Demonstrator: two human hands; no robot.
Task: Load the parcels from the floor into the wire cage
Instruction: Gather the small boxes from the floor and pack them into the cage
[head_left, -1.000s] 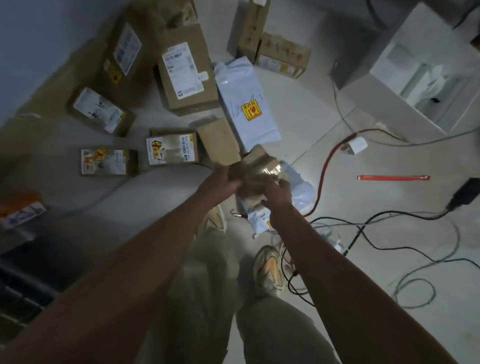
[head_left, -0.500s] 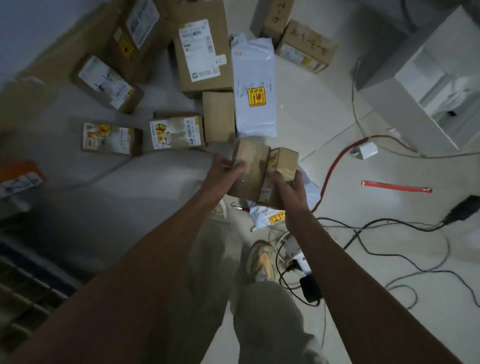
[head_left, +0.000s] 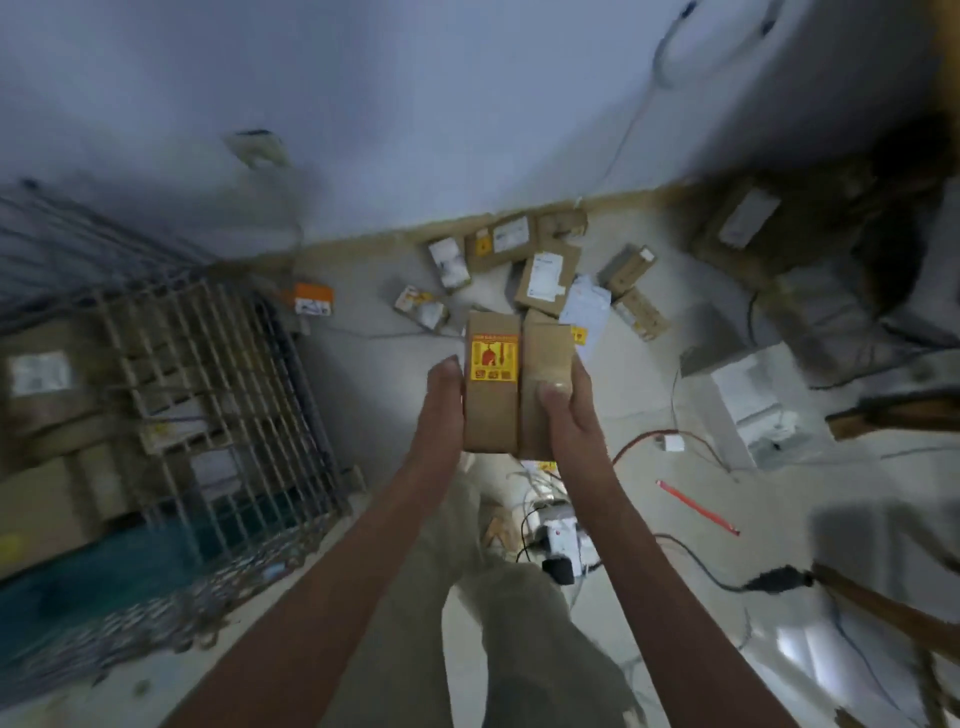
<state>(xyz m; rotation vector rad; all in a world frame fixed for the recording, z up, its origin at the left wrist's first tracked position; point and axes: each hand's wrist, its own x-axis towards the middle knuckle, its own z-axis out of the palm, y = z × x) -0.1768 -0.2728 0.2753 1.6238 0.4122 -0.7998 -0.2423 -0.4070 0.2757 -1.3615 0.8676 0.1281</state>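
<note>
Cardboard parcels (head_left: 511, 384), side by side, long axes pointing away, clasped between both hands' fingers (head_left: 553, 391)

Both arms extended, left hand (head_left: 441, 400) and right hand (head_left: 569, 410) clasping inward.

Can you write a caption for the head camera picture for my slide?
Two hands, left hand and right hand, hold two brown parcels side by side near the wire cage.
</note>
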